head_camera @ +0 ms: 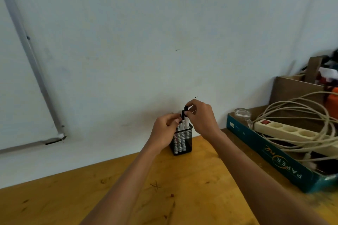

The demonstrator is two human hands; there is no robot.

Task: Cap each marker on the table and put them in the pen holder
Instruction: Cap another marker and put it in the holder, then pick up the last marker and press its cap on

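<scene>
A black mesh pen holder (188, 145) stands on the wooden table (182, 188) near the wall. Several white markers with black caps (181, 140) stand upright inside it. My left hand (165, 131) is at the holder's left rim, fingers pinched on the top of one marker. My right hand (202, 117) is above the holder, fingers closed on the black cap of another marker (186, 115) that stands in it. Both hands hide parts of the marker tops.
A teal cardboard box lid (263, 150) at the right holds a white power strip (285, 129), coiled cables (311, 115) and a glass jar (242, 115). A brown box (296, 91) stands behind. A whiteboard (22, 97) leans on the wall at left.
</scene>
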